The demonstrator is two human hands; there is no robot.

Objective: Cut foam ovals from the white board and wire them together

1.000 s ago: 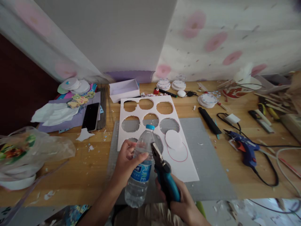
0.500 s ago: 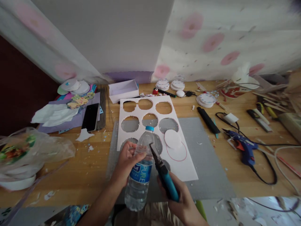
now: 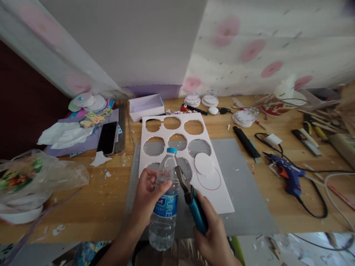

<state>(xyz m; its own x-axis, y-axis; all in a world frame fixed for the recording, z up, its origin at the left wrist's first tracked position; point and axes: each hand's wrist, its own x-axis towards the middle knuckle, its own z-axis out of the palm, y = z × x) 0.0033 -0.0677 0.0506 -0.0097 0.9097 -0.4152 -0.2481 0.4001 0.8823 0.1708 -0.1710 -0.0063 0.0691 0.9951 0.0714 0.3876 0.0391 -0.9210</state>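
Observation:
My left hand (image 3: 149, 197) is wrapped round the upper part of a clear plastic water bottle (image 3: 163, 231) with a blue cap (image 3: 171, 150) and a blue label. The bottle stands nearly upright near the table's front edge. In my right hand (image 3: 212, 229) is a pair of pliers (image 3: 194, 207) with teal handles, its jaws up against the bottle's shoulder. Whether the jaws pinch the plastic I cannot tell. Behind the bottle lies a white sheet (image 3: 216, 201) with several round holes cut out. A loose white disc (image 3: 204, 164) rests on it beside a drawn red circle.
A grey cutting mat (image 3: 244, 207) lies under the sheet. To the right are a blue glue gun (image 3: 290, 173) with its cord and a black utility knife (image 3: 246, 142). A phone (image 3: 107, 137), paper pieces and a plastic bag (image 3: 61, 175) lie left. An open box (image 3: 146, 107) stands behind.
The bottle has come more upright, its cap shifting slightly left. The pliers have turned in my right hand, so their jaws show broader against the bottle.

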